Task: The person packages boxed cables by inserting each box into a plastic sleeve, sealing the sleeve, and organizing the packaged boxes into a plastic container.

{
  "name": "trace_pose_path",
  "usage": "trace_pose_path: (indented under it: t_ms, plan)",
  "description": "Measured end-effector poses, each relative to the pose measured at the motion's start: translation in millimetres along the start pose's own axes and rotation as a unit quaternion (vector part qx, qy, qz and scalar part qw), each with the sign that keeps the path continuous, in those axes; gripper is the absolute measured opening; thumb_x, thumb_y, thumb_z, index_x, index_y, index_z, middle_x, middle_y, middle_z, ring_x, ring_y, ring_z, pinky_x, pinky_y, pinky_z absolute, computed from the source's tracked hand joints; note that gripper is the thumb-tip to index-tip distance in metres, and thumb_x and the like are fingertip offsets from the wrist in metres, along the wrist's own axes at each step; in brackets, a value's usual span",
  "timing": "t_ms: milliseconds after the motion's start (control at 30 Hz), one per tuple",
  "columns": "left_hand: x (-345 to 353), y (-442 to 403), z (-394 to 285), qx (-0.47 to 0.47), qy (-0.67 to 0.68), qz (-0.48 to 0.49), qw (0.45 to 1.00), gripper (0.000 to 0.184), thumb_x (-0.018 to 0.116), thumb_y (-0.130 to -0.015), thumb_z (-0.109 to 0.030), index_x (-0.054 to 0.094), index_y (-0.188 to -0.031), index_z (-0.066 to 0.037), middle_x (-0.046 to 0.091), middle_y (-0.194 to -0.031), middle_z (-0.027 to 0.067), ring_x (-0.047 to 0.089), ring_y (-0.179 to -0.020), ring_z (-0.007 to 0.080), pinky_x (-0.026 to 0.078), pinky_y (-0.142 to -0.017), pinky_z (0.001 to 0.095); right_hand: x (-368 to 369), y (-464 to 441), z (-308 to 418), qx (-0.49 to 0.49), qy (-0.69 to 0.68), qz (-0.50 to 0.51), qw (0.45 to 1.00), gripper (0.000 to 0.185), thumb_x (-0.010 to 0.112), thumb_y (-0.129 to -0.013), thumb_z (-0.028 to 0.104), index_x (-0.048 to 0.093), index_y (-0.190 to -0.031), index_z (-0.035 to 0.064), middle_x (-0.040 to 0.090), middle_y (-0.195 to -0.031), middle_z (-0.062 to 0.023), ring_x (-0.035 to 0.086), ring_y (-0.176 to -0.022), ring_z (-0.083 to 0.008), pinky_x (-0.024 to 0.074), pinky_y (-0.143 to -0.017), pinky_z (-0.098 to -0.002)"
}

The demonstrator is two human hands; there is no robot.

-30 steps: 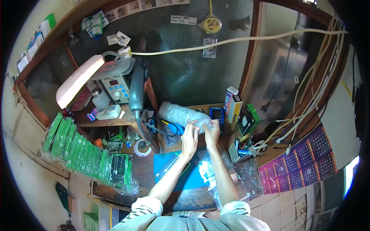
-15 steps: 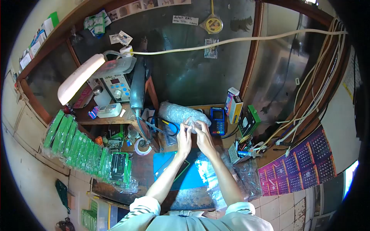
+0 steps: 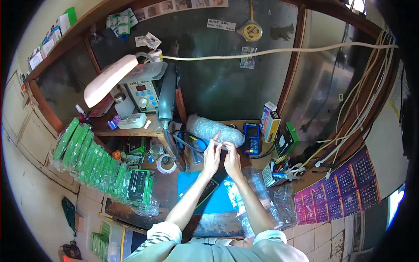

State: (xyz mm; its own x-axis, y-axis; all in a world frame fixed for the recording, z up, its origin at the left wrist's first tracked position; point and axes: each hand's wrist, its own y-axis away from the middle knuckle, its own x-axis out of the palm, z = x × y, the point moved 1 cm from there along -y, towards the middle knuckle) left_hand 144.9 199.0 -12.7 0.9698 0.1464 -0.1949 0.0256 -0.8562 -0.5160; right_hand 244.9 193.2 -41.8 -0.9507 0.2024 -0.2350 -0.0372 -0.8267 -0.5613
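Observation:
A roll of clear bubble wrap [image 3: 211,126] lies at the back of the workbench. At its near edge, my left hand [image 3: 212,158] and my right hand [image 3: 231,160] meet, with fingertips pinched together on the wrap; the exact bit held is too small to make out. Below my forearms is a blue mat [image 3: 222,198], with a flat green-edged item [image 3: 208,192] on it, partly behind my left forearm. Clear plastic bags [image 3: 251,192] lie beneath and beside my right forearm.
Green packs [image 3: 94,161] line the left edge. A roll of tape [image 3: 166,164] sits beside the wooden shelf [image 3: 126,130]. Right of the wrap are a blue card terminal [image 3: 252,139], small boxes [image 3: 271,126] and a pen holder [image 3: 269,174]. A lamp [image 3: 110,81] hangs over the shelf.
Both hands moved left along the wrap's near edge and came closer together, fingertips now meeting. The card terminal has come into full view. The camera view has shifted slightly.

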Motion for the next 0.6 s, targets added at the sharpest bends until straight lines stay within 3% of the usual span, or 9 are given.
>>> trace_pose_path:
  t_ms: [67,133,167,267,400,433,467,533,600]
  plan:
    - [1,2,2,0.003,-0.008,0.020,1.000,0.009,0.043,-0.089,-0.006,0.043,-0.094,0.001,0.049,-0.124,0.0174,0.059,-0.083,0.0313,0.045,-0.073,0.0337,-2,-5,3,-0.018,0.046,0.004,0.999,0.033,0.043,-0.078,-0.003,0.043,-0.112,0.0009,0.050,-0.110,-0.0223,0.046,-0.107,-0.0370,0.0365,-0.088,-0.0432]
    - [4,2,0,0.056,-0.015,0.009,0.998,0.007,0.042,-0.090,-0.007,0.041,-0.090,0.000,0.048,-0.125,0.0185,0.058,-0.096,0.0341,0.045,-0.078,0.0338,-5,-11,10,-0.054,0.199,0.022,0.978,0.034,0.044,-0.077,-0.002,0.042,-0.111,0.0000,0.048,-0.111,-0.0221,0.040,-0.110,-0.0368,0.0304,-0.090,-0.0457]
    - [4,4,2,0.001,0.032,0.027,0.999,0.008,0.041,-0.091,-0.008,0.040,-0.091,-0.001,0.048,-0.124,0.0186,0.054,-0.106,0.0340,0.044,-0.084,0.0350,-1,-12,-8,-0.071,0.218,0.039,0.973,0.031,0.045,-0.078,0.001,0.042,-0.109,-0.0016,0.047,-0.113,-0.0215,0.038,-0.111,-0.0350,0.0272,-0.090,-0.0467]
    - [8,7,8,-0.015,0.054,0.033,0.998,0.008,0.041,-0.091,-0.008,0.040,-0.091,-0.001,0.048,-0.124,0.0197,0.054,-0.106,0.0340,0.043,-0.085,0.0359,7,-11,-30,-0.052,0.246,0.042,0.967,0.029,0.040,-0.080,-0.001,0.040,-0.109,-0.0025,0.046,-0.107,-0.0193,0.040,-0.102,-0.0362,0.0282,-0.088,-0.0468]
    - [20,11,22,-0.006,-0.021,0.072,0.997,0.012,0.044,-0.090,-0.010,0.042,-0.093,0.001,0.055,-0.111,0.0228,0.056,-0.098,0.0366,0.044,-0.083,0.0356,-10,5,-32,0.027,0.045,-0.011,0.999,0.038,0.034,-0.072,-0.012,0.039,-0.108,-0.0009,0.045,-0.108,-0.0181,0.044,-0.106,-0.0370,0.0324,-0.091,-0.0419]
    - [19,11,13,-0.071,-0.031,0.113,0.991,0.018,0.046,-0.089,-0.012,0.046,-0.100,0.001,0.057,-0.101,0.0202,0.054,-0.102,0.0372,0.043,-0.085,0.0359,-18,11,-25,0.035,0.007,-0.009,0.999,0.045,0.031,-0.070,-0.014,0.039,-0.111,0.0018,0.046,-0.112,-0.0183,0.046,-0.109,-0.0378,0.0357,-0.091,-0.0394]
    - [21,12,16,-0.068,-0.067,0.123,0.988,0.024,0.046,-0.089,-0.014,0.048,-0.108,-0.001,0.054,-0.100,0.0190,0.046,-0.113,0.0359,0.037,-0.092,0.0382,-33,20,-18,0.039,0.071,0.015,0.997,0.047,0.033,-0.071,-0.013,0.042,-0.113,0.0059,0.048,-0.117,-0.0172,0.047,-0.111,-0.0335,0.0383,-0.090,-0.0365]
    - [25,15,14,0.040,-0.104,0.084,0.990,0.029,0.046,-0.089,-0.017,0.048,-0.115,-0.003,0.051,-0.114,0.0183,0.032,-0.125,0.0346,0.024,-0.101,0.0460,-65,34,15,0.074,0.155,0.018,0.985,0.044,0.036,-0.073,-0.011,0.047,-0.111,0.0083,0.049,-0.120,-0.0159,0.048,-0.112,-0.0292,0.0398,-0.089,-0.0345]
    - [20,17,-3,0.049,-0.139,0.082,0.986,0.028,0.045,-0.089,-0.019,0.049,-0.113,-0.004,0.047,-0.122,0.0173,0.024,-0.130,0.0342,0.011,-0.104,0.0528,-94,53,34,0.021,0.122,-0.012,0.992,0.029,0.043,-0.077,-0.009,0.054,-0.100,0.0043,0.052,-0.116,-0.0124,0.054,-0.102,-0.0259,0.0423,-0.083,-0.0302]
